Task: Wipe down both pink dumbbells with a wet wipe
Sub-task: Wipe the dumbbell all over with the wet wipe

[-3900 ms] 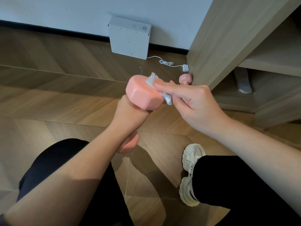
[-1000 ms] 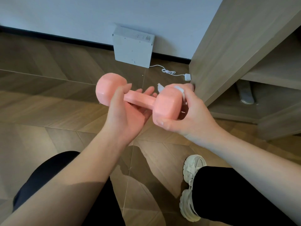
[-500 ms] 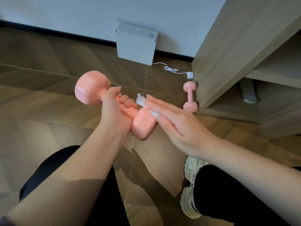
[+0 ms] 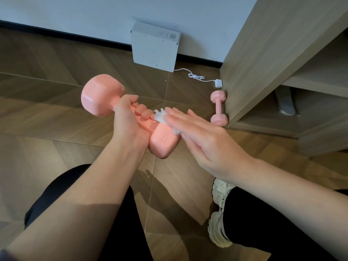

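Pink, mid-frame, the dumbbell (image 4: 101,98) now tilts in our left hand (image 4: 128,127), fingers curled round its handle, while our right hand (image 4: 205,142) has flattened, straight fingers pressing the wet wipe (image 4: 160,116) onto its near head; the second dumbbell (image 4: 219,110) waits at centre right.

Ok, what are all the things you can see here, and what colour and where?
held pink hex-ended dumbbell: one, pink, in the air, gripped by its bar.
second pink dumbbell: one, pink, on the floor against the wooden cabinet.
crumpled white wet wipe: one, white, on the held dumbbell's near end.
flat white box: one, white, leaning on the wall.
white cable with plug: one, white, on the floor.
wooden cabinet: one, light brown, right.
grey object: one, grey, low cabinet shelf; unclear what.
white chunky shoe: one, white, bottom right.
black trouser legs: two, black, bottom.
left hand: one, grips the dumbbell bar.
right hand: one, flat, pressing the wipe.
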The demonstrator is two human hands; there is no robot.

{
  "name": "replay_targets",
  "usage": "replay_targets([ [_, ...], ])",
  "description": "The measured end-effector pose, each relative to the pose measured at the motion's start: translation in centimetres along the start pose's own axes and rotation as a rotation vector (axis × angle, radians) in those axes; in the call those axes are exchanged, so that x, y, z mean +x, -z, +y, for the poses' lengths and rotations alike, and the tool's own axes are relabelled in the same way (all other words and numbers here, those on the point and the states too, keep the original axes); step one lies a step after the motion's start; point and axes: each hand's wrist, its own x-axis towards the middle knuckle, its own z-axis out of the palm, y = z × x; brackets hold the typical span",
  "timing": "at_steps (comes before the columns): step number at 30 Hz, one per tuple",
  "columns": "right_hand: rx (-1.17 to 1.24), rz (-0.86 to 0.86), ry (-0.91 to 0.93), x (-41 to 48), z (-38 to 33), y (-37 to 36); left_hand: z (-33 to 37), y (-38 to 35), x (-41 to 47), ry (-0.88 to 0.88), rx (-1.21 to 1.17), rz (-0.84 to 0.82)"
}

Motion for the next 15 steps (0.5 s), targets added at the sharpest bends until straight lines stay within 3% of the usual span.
replay_targets([
  [5, 0.326, -0.04, -0.437, 0.9, 0.4, 0.6, 0.0, 0.1, -0.2, -0.023, 0.085, -0.054],
  [10, 0.573, -0.142, -0.428, 0.6, 0.2, 0.3, 0.3, 0.0, -0.2, -0.012, -0.029, -0.136],
  [12, 0.586, -0.067, -0.413, 0.4, -0.3, -0.7, 0.2, -0.1, -0.3, 0.008, -0.097, -0.163],
  [15, 0.4, 0.127, -0.324, 0.4, -0.7, -1.2, -0.3, -0.5, -0.3, 0.048, -0.122, -0.186],
])
